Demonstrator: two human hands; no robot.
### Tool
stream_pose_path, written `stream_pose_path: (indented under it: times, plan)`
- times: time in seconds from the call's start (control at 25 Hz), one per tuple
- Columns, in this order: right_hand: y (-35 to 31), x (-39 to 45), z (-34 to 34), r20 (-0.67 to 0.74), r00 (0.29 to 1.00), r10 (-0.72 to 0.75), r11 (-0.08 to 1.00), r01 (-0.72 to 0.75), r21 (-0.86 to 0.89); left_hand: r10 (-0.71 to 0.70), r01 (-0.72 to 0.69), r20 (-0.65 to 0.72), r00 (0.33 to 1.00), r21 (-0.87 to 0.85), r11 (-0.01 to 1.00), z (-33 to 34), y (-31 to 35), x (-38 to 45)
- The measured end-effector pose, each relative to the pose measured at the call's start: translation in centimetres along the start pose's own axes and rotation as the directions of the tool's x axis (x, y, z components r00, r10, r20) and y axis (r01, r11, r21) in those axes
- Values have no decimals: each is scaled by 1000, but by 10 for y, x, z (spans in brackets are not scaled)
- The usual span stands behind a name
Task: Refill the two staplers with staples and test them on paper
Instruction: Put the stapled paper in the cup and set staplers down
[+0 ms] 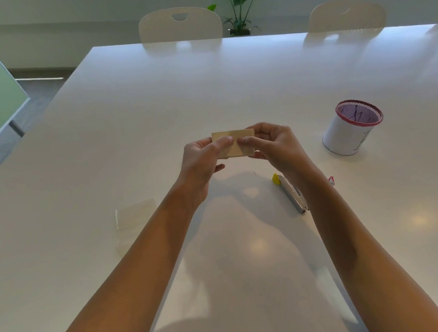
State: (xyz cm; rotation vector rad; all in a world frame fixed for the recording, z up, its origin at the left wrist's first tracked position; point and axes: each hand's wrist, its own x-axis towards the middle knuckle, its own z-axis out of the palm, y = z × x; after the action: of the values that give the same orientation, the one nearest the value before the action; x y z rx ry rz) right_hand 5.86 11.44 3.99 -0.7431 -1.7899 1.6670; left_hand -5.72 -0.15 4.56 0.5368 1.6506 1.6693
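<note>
While the small tan box [234, 143], presumably the staple box, is held above the middle of the worktop [205, 87], the folded paper [135, 218] is seen lying flat to the left, near the left forearm. The box is pinched at its left end by the left hand [202, 158], thumb on the near face, and at its right end by the right hand [274, 143], fingers curled round it. Opening appears to be the step in hand; it would be done well if the box were kept level and the tray eased out slowly, so that no strip is spilled. Below the right wrist a yellow-tipped stapler [290, 195] is laid on the surface, and a red piece [331, 181], possibly the second stapler, is mostly hidden by the right forearm. Farther right a white cup with a red rim [352, 127] is stood. Pale chairs [180, 23], a potted plant [239, 5] and a window are placed beyond the glossy white top.
</note>
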Motion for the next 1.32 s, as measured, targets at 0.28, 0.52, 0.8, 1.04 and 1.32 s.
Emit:
stream_pose_path:
  times: [0.28,0.52,0.8,1.04,1.32]
  plan:
    - [-2,-3,3,-18,1000,-11,1000,11,-10,15,-15,-63,998,8,1000,1,0,1]
    - [0,-6,3,32,999,-2,1000,2,-12,27,-27,-46,999,15,1000,1,-2,0]
    - [-1,-6,3,38,999,-5,1000,6,-18,43,-43,-22,999,17,999,-2,-1,2]
    - [-1,-5,3,13,1000,0,1000,0,-20,36,-36,10,999,5,999,-3,-1,4]
    - [2,-7,-1,-8,1000,-2,1000,2,-24,71,-70,-10,997,53,996,3,-4,3]
